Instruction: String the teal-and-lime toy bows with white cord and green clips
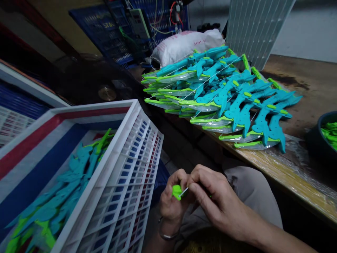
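Note:
Above my lap, my left hand (172,200) is closed around a small bright green plastic piece (176,192). A short white string (183,192) runs from that piece up to the fingertips of my right hand (210,193), which pinch it. Both hands touch each other. Most of whatever lies inside the fingers is hidden. On the workbench, beyond my hands, turquoise and green toy bows (234,105) with white strings lie in a stacked heap.
At the left stands a white plastic crate (123,175) with a striped liner, holding turquoise and green parts (71,175). A dark bowl (318,140) of green pieces sits at the right. Behind the heap are a white sack (181,45) and a ribbed panel (256,31).

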A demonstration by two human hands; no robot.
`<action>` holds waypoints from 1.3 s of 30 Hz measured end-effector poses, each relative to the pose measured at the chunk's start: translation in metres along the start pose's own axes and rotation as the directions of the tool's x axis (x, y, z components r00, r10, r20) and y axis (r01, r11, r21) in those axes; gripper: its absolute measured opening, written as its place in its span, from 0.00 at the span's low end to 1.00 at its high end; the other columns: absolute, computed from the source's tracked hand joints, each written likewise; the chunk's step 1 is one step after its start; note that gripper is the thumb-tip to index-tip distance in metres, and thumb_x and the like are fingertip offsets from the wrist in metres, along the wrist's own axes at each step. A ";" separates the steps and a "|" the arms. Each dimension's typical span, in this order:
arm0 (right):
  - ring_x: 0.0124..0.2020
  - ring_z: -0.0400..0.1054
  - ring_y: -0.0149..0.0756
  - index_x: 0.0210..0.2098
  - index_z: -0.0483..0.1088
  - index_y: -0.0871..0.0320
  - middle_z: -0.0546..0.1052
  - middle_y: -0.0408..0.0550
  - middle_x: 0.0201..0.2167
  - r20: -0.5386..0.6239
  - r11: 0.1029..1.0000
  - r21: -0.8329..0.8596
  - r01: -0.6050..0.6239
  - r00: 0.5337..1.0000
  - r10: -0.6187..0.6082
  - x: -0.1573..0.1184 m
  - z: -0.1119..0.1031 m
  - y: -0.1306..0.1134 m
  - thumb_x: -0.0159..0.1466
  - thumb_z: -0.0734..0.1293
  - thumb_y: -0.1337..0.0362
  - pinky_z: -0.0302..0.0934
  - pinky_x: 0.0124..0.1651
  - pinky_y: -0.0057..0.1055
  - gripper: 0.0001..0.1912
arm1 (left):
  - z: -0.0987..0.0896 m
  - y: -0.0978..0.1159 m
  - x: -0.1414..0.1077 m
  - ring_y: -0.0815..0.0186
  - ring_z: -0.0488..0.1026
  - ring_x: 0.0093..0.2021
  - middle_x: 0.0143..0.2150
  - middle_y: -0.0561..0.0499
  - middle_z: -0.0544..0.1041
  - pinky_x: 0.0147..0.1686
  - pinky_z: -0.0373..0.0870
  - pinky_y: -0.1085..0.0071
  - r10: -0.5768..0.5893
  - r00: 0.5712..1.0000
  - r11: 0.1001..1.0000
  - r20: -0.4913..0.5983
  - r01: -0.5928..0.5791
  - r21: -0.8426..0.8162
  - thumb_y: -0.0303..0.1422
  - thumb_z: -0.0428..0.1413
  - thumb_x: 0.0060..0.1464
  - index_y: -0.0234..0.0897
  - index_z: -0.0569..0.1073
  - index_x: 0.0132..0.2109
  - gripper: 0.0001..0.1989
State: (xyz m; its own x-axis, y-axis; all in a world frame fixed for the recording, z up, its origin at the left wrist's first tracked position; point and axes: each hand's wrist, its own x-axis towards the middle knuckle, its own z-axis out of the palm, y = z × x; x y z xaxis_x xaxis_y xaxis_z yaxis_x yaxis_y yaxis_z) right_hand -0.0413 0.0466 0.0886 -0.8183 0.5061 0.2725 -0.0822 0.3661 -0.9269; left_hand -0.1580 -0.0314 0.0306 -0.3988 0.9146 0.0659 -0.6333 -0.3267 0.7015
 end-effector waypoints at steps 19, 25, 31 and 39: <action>0.32 0.61 0.32 0.38 0.63 0.59 0.67 0.44 0.33 -0.033 0.984 -0.146 0.105 0.993 -0.110 -0.006 0.009 0.010 0.75 0.58 0.70 0.55 0.34 0.30 0.08 | -0.010 -0.004 -0.007 0.69 0.52 0.22 0.22 0.57 0.56 0.22 0.55 0.72 -0.048 0.995 0.999 -0.084 0.047 -0.015 0.53 0.61 0.53 0.41 0.64 0.28 0.23; 0.30 0.59 0.32 0.40 0.66 0.61 0.66 0.45 0.33 0.011 0.940 -0.271 0.207 0.977 -0.212 -0.004 0.010 0.011 0.74 0.56 0.72 0.52 0.30 0.31 0.09 | -0.015 -0.006 -0.012 0.68 0.53 0.24 0.23 0.57 0.54 0.27 0.60 0.70 -0.052 0.994 0.996 -0.094 0.045 -0.071 0.52 0.61 0.55 0.40 0.67 0.29 0.21; 0.29 0.58 0.33 0.38 0.65 0.59 0.66 0.45 0.31 0.018 0.903 -0.337 0.268 0.960 -0.278 0.000 0.006 0.012 0.71 0.55 0.74 0.49 0.27 0.30 0.10 | -0.011 -0.008 -0.006 0.69 0.53 0.25 0.25 0.57 0.56 0.28 0.62 0.72 -0.020 0.996 0.997 -0.083 0.014 -0.071 0.52 0.59 0.60 0.39 0.69 0.31 0.21; 0.29 0.61 0.34 0.46 0.67 0.63 0.69 0.46 0.30 0.016 0.710 -0.597 0.374 0.891 -0.455 0.012 0.006 0.021 0.78 0.51 0.71 0.56 0.26 0.29 0.13 | 0.000 0.000 0.003 0.67 0.63 0.32 0.31 0.53 0.67 0.38 0.68 0.72 -0.076 0.981 0.995 -0.178 0.085 0.045 0.46 0.57 0.65 0.38 0.76 0.38 0.16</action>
State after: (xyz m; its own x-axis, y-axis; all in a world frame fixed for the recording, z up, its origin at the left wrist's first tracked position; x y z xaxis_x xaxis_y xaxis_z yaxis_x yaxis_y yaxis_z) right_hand -0.0565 0.0557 0.0710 -0.7005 0.2716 0.6599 -0.0246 0.9150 -0.4027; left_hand -0.1589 -0.0291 0.0308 -0.4615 0.8796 -0.1151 -0.6343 -0.2365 0.7360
